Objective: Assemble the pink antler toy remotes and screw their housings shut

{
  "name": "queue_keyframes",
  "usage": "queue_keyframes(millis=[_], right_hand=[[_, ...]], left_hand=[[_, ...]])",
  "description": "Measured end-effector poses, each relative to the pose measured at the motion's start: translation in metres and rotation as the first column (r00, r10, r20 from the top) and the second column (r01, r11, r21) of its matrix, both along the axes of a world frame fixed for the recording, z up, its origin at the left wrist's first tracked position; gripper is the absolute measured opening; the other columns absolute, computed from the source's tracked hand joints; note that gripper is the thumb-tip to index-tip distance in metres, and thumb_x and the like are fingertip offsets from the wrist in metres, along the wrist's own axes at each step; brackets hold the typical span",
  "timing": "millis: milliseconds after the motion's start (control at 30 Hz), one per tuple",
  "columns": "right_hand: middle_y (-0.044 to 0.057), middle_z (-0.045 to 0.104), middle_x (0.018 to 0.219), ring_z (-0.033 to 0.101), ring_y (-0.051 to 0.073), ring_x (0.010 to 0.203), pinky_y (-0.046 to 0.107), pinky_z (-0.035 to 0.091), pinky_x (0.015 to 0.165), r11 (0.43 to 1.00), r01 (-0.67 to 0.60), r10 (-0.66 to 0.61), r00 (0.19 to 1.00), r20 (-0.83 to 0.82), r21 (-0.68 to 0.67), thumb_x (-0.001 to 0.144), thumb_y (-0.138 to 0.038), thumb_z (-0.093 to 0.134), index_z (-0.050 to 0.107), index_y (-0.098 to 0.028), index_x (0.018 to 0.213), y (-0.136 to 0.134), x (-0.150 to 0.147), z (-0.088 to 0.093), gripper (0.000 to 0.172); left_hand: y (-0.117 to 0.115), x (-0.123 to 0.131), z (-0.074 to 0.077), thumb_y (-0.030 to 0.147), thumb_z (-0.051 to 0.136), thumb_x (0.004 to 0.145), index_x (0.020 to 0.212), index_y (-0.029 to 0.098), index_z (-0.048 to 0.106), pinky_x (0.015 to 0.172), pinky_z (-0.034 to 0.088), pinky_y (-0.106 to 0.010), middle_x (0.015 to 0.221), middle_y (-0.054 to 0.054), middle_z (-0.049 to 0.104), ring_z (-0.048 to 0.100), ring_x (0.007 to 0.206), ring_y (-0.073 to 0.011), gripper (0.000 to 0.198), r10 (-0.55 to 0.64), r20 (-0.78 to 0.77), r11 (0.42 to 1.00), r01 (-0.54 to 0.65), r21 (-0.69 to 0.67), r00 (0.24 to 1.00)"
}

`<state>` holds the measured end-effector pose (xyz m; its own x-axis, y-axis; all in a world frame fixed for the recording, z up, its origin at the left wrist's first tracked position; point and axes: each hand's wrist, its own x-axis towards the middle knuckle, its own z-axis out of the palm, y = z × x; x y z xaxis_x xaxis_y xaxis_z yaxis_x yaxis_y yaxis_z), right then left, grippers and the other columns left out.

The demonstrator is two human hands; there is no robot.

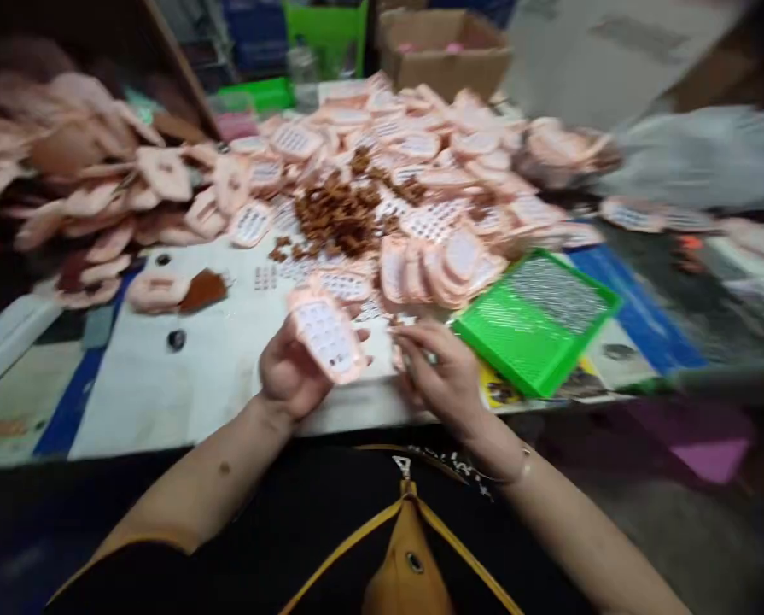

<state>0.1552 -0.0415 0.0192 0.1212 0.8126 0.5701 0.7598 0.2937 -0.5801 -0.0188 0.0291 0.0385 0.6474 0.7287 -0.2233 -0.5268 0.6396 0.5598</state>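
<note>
A pink plastic piece point(328, 336) with a pale face of small round marks lies tilted in my left hand point(292, 367), whose fingers wrap its edges. To its right, apart from it, my right hand point(438, 369) has its fingers pinched together near the table's front edge; something small and pinkish shows at the fingertips, too blurred to name. Beyond both hands sits a heap of small brown parts point(340, 213). A stack of similar pink pieces point(436, 269) is just behind my right hand.
A green tray point(528, 329) with small silvery bits stands right of my right hand. Pink pieces point(413, 141) pile up at the back before a cardboard box point(446, 53). More pink pieces point(164, 171) lie left, near a dark round object point(176, 340).
</note>
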Motion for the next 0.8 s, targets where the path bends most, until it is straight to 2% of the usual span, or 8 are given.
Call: queue_keyframes(millis=[67,133,233,367,533,700,800], right_hand=[[0.005,0.069,0.088,0.065,0.018,0.078,0.032,0.053,0.070,0.999,0.032,-0.028,0.997,-0.071,0.044,0.091,-0.015,0.055,0.069,-0.024,0.101,-0.008,0.008,-0.003,0.019],[0.006,0.070,0.090,0.065,0.017,0.079,0.030,0.053,0.069,0.995,0.009,-0.004,0.999,-0.050,0.100,0.089,-0.010,0.060,0.067,-0.022,0.103,-0.017,0.009,-0.005,0.020],[0.006,0.071,0.090,0.065,0.017,0.079,0.031,0.052,0.069,0.980,-0.063,0.047,0.995,0.091,0.191,0.085,-0.005,0.064,0.067,-0.022,0.107,-0.024,0.005,-0.009,0.028],[0.007,0.073,0.091,0.064,0.019,0.082,0.035,0.052,0.073,0.964,-0.139,0.071,0.956,0.286,0.226,0.084,-0.004,0.063,0.066,-0.019,0.109,-0.020,0.000,-0.014,0.029],[0.005,0.075,0.089,0.064,0.018,0.082,0.034,0.053,0.076,0.956,-0.188,0.100,0.930,0.354,0.224,0.088,-0.007,0.059,0.066,-0.019,0.105,-0.013,-0.003,-0.011,0.021],[0.007,0.076,0.095,0.064,0.021,0.093,0.035,0.055,0.082,0.953,-0.256,0.177,0.906,0.384,0.164,0.090,-0.006,0.055,0.065,-0.016,0.106,-0.012,0.001,-0.007,0.021],[0.009,0.075,0.098,0.063,0.023,0.097,0.038,0.054,0.085,0.952,-0.285,0.217,0.885,0.411,0.112,0.092,-0.018,0.059,0.066,-0.014,0.107,-0.014,0.004,-0.007,0.017]], left_hand=[[0.003,0.006,-0.005,0.048,0.067,0.080,0.129,0.023,0.058,0.097,0.049,-0.055,0.123,-0.011,0.068,0.061,0.119,-0.0381,0.056,0.064,-0.024,0.998,-0.064,-0.005,0.998],[0.008,0.018,-0.013,0.048,0.067,0.078,0.133,0.023,0.054,0.097,0.049,-0.055,0.126,-0.011,0.067,0.061,0.118,-0.0384,0.061,0.071,-0.008,0.997,-0.071,-0.004,0.997],[0.010,0.029,-0.027,0.048,0.069,0.075,0.133,0.020,0.054,0.098,0.049,-0.055,0.127,-0.013,0.067,0.062,0.117,-0.0398,0.067,0.019,0.052,1.000,-0.020,0.009,0.998],[0.006,0.028,-0.039,0.049,0.073,0.070,0.132,0.018,0.055,0.100,0.047,-0.056,0.129,-0.015,0.065,0.060,0.118,-0.0415,0.072,-0.071,0.075,0.997,0.069,0.031,0.995],[0.005,0.024,-0.039,0.051,0.074,0.066,0.133,0.017,0.054,0.101,0.046,-0.056,0.134,-0.016,0.061,0.054,0.126,-0.0440,0.077,-0.132,0.063,0.990,0.129,0.049,0.989],[0.005,0.024,-0.037,0.053,0.075,0.063,0.131,0.016,0.054,0.104,0.043,-0.058,0.132,-0.017,0.063,0.053,0.127,-0.0448,0.080,-0.124,0.052,0.992,0.122,0.044,0.991],[0.004,0.023,-0.036,0.053,0.077,0.062,0.132,0.015,0.054,0.105,0.042,-0.057,0.129,-0.017,0.064,0.054,0.125,-0.0440,0.083,-0.115,0.046,0.993,0.114,0.032,0.992]])
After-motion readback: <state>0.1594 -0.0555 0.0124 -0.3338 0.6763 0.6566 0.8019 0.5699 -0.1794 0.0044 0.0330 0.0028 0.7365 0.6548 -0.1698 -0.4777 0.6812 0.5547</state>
